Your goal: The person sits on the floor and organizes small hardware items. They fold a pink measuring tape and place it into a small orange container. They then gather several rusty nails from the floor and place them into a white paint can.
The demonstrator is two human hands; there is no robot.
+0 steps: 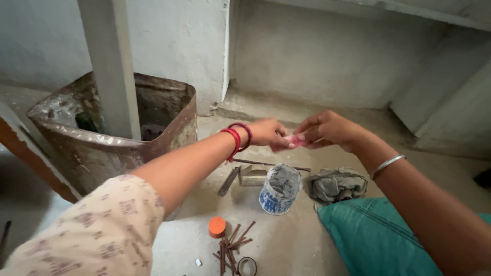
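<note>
Pink and small, the soft scrap [295, 140] you hold looks crumpled, mostly hidden by your fingers. It sits pinched between both hands, in the air: your left hand [268, 133] grips its near end with closed fingertips, your right hand [327, 129] clamps the other end. Directly below your hands stands a dusty white-and-blue cup [280, 189], with a grey cloth bundle [336, 185] beneath your right wrist.

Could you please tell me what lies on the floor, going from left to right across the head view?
Rusty metal bin → orange cap → small cement-caked container → crumpled grey cloth → teal sack. Above them, the left hand and right hand hold a small pink thing.
</note>
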